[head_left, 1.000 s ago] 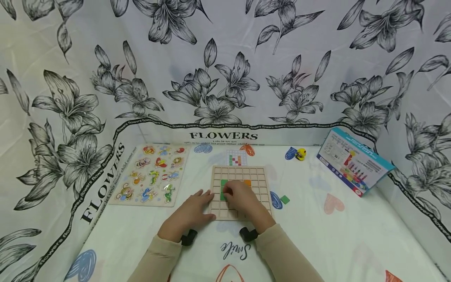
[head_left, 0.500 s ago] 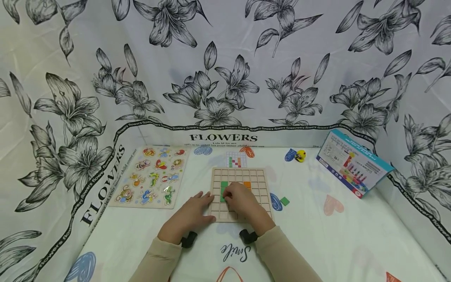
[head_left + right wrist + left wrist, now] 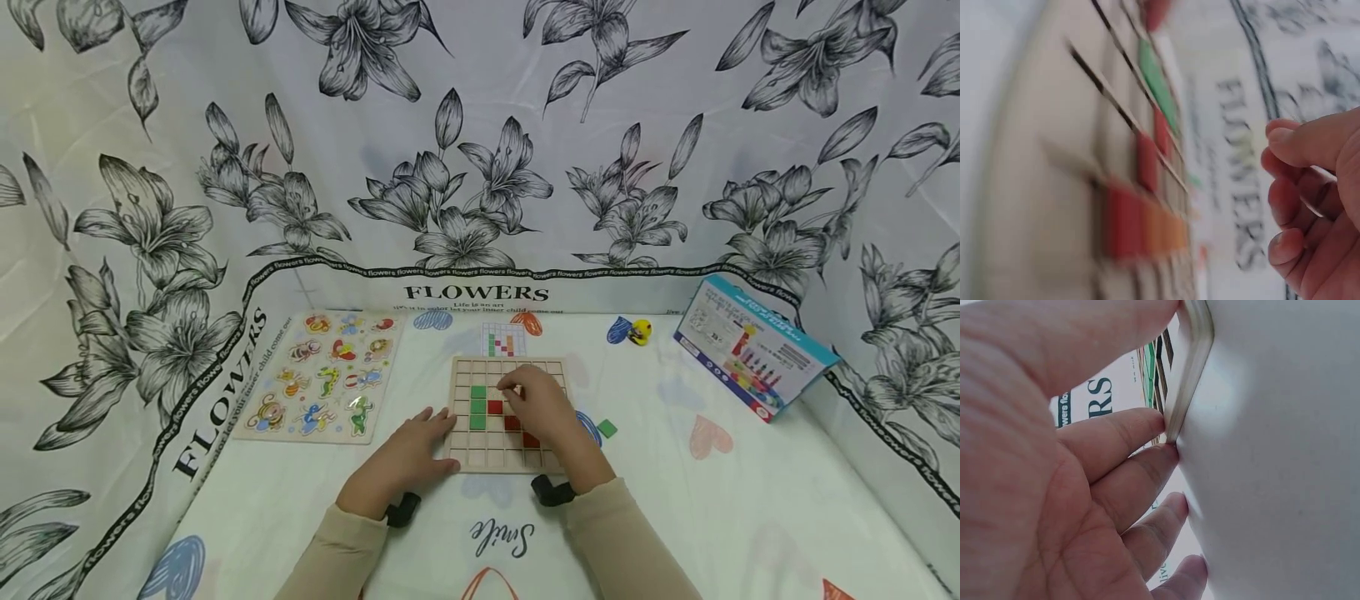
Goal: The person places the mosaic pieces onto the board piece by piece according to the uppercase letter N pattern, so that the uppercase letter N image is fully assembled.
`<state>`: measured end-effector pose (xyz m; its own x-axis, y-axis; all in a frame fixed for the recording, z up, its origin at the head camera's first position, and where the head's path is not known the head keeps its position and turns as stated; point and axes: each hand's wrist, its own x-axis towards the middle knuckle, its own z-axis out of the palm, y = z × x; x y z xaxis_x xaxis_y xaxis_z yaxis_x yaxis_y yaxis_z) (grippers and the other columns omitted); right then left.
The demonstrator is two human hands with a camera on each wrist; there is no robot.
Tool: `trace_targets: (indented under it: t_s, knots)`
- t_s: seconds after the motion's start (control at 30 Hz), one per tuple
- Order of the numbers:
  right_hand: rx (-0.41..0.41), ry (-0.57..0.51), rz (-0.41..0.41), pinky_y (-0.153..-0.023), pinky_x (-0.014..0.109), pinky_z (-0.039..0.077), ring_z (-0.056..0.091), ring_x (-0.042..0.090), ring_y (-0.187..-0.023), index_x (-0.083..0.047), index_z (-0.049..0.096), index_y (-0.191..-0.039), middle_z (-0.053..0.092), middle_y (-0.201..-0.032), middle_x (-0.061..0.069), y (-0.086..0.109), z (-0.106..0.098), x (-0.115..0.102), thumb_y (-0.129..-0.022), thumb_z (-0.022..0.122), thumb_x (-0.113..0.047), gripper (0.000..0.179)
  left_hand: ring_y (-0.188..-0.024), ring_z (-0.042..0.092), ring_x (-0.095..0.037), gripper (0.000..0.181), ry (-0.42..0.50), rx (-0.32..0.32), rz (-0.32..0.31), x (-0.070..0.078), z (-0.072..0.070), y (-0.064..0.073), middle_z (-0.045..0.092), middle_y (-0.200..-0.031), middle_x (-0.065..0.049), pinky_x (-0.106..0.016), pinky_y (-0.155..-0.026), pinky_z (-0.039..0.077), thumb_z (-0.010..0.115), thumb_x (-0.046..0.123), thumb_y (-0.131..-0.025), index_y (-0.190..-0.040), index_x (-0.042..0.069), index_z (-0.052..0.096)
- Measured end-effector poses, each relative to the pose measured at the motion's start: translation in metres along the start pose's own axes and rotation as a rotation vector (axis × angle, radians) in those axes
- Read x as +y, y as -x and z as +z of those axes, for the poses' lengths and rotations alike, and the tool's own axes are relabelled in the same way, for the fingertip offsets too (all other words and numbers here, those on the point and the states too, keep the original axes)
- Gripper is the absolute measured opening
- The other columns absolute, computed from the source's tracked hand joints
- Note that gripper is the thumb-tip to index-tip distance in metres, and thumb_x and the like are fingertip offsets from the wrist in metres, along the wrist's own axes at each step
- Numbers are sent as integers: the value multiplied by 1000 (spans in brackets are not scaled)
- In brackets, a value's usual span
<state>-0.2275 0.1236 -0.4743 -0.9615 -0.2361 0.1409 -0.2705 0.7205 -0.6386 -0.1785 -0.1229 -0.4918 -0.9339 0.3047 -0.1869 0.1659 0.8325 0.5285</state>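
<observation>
A wooden grid board [image 3: 461, 454] lies flat on the table. A column of green tiles [image 3: 477, 407] sits in its left half, with a red tile [image 3: 495, 407] beside it. More red tiles [image 3: 512, 422] step down to the right. My left hand [image 3: 405, 454] rests against the board's left edge, fingers spread, thumb near the front corner. Above the board hovers my right hand [image 3: 538, 406], its fingers loosely bent and nothing visible between them. It hides part of the grid. Orange tiles [image 3: 1163, 228] show in the right wrist view beyond a red one.
Behind the board lies a small pattern card [image 3: 503, 339] with coloured squares. One loose green tile [image 3: 607, 427] is to the right. A wooden insect puzzle [image 3: 339, 431] lies at left. A printed box [image 3: 753, 350] stands at right, and a yellow bee toy [image 3: 640, 332] sits at the back.
My right hand has lifted from the cell beside the green column and moved right and back, uncovering a red tile there and further red tiles. The left hand has stayed in place.
</observation>
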Motion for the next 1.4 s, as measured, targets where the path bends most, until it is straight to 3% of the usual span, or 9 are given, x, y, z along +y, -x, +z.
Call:
trace_targets:
  t_s: [0.13, 0.3, 0.47, 0.63, 1.03, 1.2, 1.4]
  knots:
    - [55, 7, 69, -83, 36, 57, 59, 22, -94, -10, 82, -118, 75, -116, 3, 9, -33, 19, -106, 71, -12, 16, -166, 31, -40, 79, -4, 2, 1, 1, 0, -1, 47, -172, -7, -65, -133, 29, 89, 32, -93, -162, 13, 55]
    - [44, 63, 169, -83, 36, 54, 58, 24, -97, -9, 80, -124, 73, -120, 7, 26, -61, 54, -107, 69, -11, 21, -165, 32, -42, 79, -17, 5, -5, 0, 1, -1, 46, -173, -7, -67, -131, 32, 88, 33, -93, -162, 13, 55]
    - [-61, 86, 257, -83, 38, 53, 58, 24, -98, -10, 79, -125, 71, -122, 10, 46, -78, 87, -105, 67, -7, 23, -165, 32, -43, 79, -8, 2, -5, 0, 2, -1, 46, -173, -7, -68, -131, 32, 88, 33, -93, -162, 12, 55]
    - [-171, 97, 297, -91, 48, 56, 60, 26, -99, -9, 81, -123, 71, -119, 11, 64, -87, 105, -99, 70, -3, 27, -165, 31, -43, 79, -13, -1, -9, -1, 3, -2, 46, -173, -7, -68, -130, 32, 88, 33, -93, -162, 13, 55]
    - [-137, 130, 305, -84, 42, 55, 57, 24, -94, -10, 75, -133, 66, -107, 9, 75, -78, 111, -102, 72, -9, 31, -165, 31, -43, 77, 4, 2, 15, 2, 0, 2, 46, -172, -10, -67, -132, 30, 88, 30, -93, -161, 10, 55]
    - [-83, 89, 361, -88, 45, 57, 59, 25, -96, -8, 72, -119, 66, -108, 9, 76, -79, 109, -101, 76, -12, 19, -165, 31, -44, 77, 13, 1, 20, 2, -1, 2, 46, -173, -11, -68, -131, 30, 87, 30, -94, -161, 9, 55]
    - [7, 72, 321, -80, 38, 52, 59, 23, -91, -12, 73, -110, 68, -98, 5, 72, -73, 101, -103, 73, -12, 6, -165, 29, -43, 78, 11, 3, 2, 0, 2, -1, 45, -173, -9, -68, -132, 29, 87, 32, -94, -162, 12, 54]
